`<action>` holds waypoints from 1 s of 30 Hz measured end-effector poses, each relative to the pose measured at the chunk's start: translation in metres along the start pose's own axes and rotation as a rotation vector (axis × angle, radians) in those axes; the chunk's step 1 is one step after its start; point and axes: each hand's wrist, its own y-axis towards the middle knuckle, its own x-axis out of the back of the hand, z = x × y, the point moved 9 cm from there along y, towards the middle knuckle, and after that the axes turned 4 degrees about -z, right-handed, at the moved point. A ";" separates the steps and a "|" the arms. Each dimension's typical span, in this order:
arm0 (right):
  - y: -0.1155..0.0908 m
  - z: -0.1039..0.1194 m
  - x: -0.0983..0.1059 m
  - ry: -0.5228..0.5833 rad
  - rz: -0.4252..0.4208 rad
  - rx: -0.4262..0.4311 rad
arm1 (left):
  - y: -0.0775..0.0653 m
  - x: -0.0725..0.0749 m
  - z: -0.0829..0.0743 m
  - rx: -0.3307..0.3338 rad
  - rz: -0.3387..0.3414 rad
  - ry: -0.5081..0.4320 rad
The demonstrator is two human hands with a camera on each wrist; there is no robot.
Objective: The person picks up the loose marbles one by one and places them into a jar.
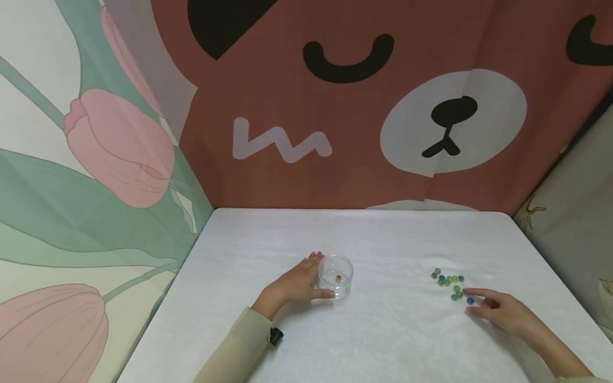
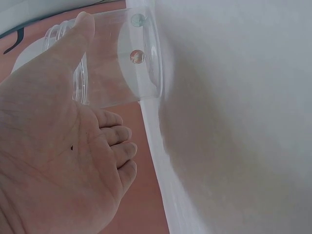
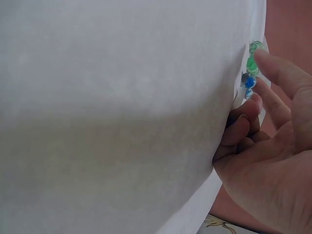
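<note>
A clear round jar [image 1: 336,274] stands upright on the white table, left of the marbles. An orange marble [image 2: 137,57] and a pale green marble [image 2: 138,20] lie at its bottom in the left wrist view. My left hand [image 1: 298,280] holds the jar's left side, thumb in front and fingers toward the back. On the right, my right hand [image 1: 503,313] reaches in with thumb and index finger apart on either side of a blue marble [image 1: 471,301]. Its other fingers are curled under. Just beyond lie several green marbles [image 1: 457,293].
Farther back, a loose cluster of green, blue, yellow-green and brownish marbles [image 1: 447,280] rests on the white tablecloth [image 1: 392,340]. A bear-print cloth [image 1: 349,181] rises behind the table, and a tulip-print cloth [image 1: 119,149] hangs along the left.
</note>
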 end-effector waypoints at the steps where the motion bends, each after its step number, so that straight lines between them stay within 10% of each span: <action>1: 0.000 -0.001 0.000 -0.002 0.000 -0.006 | 0.000 0.000 0.000 0.000 0.001 0.002; 30: 0.002 -0.002 0.004 -0.125 -0.019 0.012 | 0.001 -0.001 0.000 0.009 0.008 0.022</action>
